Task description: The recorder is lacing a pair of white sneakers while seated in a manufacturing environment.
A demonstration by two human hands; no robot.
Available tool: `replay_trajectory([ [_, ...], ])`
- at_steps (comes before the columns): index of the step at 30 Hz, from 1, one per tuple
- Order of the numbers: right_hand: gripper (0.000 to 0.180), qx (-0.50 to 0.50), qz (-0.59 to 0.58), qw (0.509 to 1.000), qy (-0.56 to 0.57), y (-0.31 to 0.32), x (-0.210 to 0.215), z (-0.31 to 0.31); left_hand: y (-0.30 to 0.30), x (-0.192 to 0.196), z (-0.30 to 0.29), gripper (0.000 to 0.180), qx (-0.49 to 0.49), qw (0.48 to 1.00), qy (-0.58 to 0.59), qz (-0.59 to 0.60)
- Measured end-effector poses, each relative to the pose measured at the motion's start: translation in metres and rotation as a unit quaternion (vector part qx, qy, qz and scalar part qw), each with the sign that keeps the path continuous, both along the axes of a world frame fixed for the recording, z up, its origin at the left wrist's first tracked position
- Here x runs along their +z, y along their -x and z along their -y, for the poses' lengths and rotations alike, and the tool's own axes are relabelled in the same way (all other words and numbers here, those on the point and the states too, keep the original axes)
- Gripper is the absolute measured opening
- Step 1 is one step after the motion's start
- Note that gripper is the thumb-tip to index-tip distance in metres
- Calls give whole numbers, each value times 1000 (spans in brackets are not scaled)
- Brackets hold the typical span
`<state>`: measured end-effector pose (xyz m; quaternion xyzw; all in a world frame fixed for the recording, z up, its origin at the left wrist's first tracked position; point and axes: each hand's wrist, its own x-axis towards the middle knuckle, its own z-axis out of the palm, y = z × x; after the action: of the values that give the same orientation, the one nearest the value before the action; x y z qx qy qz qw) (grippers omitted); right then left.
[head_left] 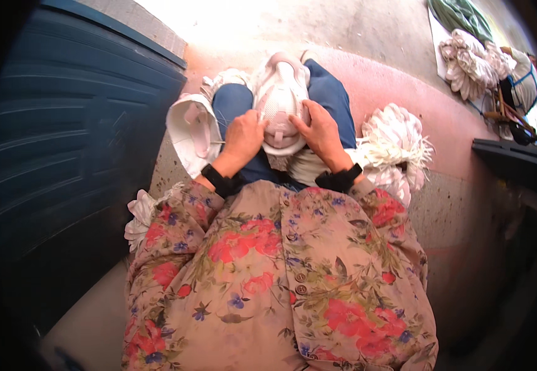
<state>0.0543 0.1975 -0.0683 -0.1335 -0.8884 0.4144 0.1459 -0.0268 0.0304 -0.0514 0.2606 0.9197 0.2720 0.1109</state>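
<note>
A white and pale-pink mesh shoe upper (279, 93) lies lengthwise between my blue-trousered knees. My left hand (245, 136) grips its near left edge, the thumb near the tab at its near end. On the opposite side my right hand (324, 133) holds the near right edge, its thumb resting on top and its other fingers partly hidden. Beside my left knee another white upper (195, 136) stands with its hollow inside showing, and thin loose threads trail from it. More white material shows below the held piece, but I cannot tell its shape.
Bundled white uppers (395, 145) with loose cords sit right of my knee. Further white pieces (140, 216) lie at my left elbow. A dark blue panelled door (83, 111) rises on the left. At the far right are another white pile (469, 62) and green cloth (463, 18).
</note>
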Motion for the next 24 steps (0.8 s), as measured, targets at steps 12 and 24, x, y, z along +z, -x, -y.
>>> replay_trajectory([
  [12, 7, 93, 50, 994, -32, -73, 35, -32, -8, 21, 10, 21, -43, 993, -101, -35],
  [24, 2, 227, 71, 916, -325, -51, 4, -7, -37, 12, -24, 16, -208, 962, -92, 151],
])
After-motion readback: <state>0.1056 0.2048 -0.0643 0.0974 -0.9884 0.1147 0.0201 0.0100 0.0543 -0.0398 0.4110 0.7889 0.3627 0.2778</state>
